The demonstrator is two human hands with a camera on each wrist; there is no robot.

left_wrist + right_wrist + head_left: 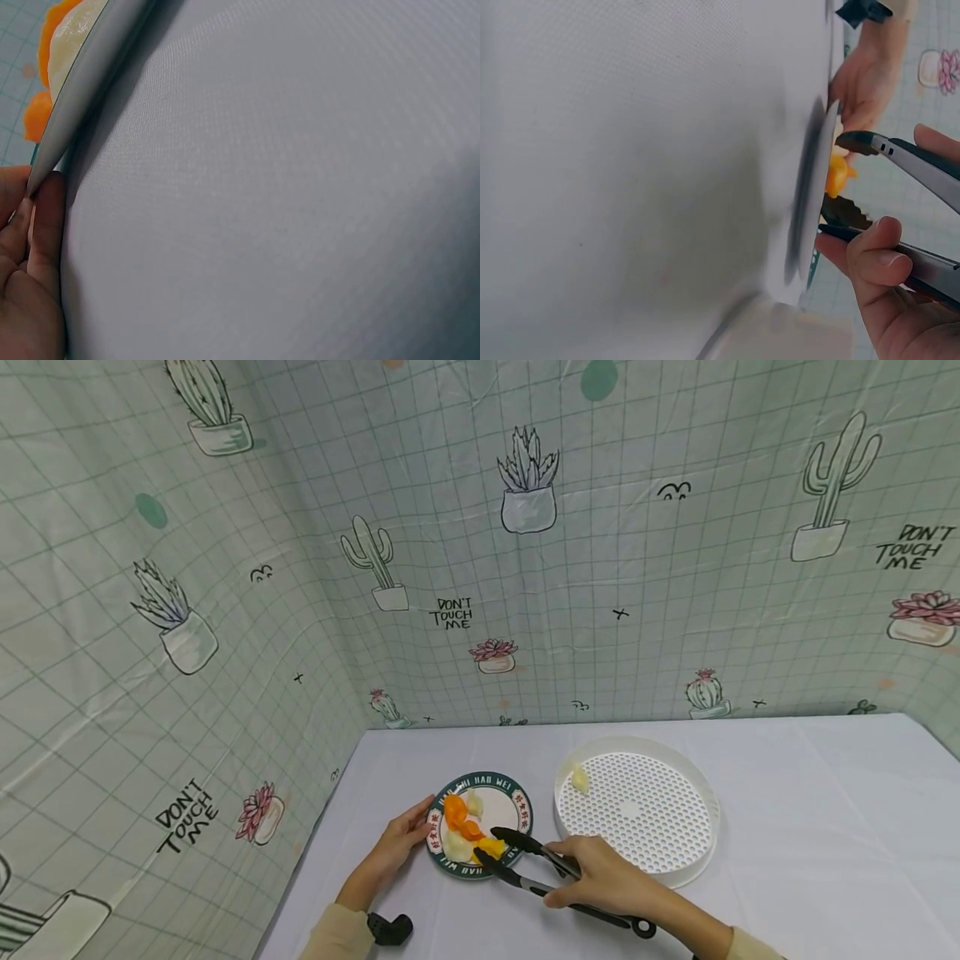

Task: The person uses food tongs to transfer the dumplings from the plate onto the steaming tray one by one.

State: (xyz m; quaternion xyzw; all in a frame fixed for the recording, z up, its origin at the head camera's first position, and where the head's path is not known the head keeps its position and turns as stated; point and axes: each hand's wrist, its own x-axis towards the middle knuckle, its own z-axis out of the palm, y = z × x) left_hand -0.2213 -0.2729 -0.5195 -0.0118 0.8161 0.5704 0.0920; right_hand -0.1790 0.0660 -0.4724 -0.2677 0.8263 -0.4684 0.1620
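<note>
Left hand point(401, 841) pinches the plate point(506, 810), underside seen only in wrist views; right hand point(596, 875) grips spread tongs point(519, 841); white cloth point(542, 777) separates plate and strainer point(641, 814).

Two grips are showing: one left-hand grip point(400, 839) and one right-hand grip point(600, 868), with two sleeves point(341, 933). One pair of tongs point(538, 887) is appearing. One plate point(504, 810) is carrying at least five food pieces: two orange pieces point(453, 812), one yellow piece point(492, 848) and two pale pieces point(456, 847); overlaps are making the exact total unclear. One perforated tray point(630, 744) is holding one pale chunk point(580, 778). One bench point(810, 827) is supporting everything. One black wrist device point(393, 931) is plainly showing. Three "DON'T TOUCH ME" prints point(453, 613) are lining the cloth point(600, 568).
</note>
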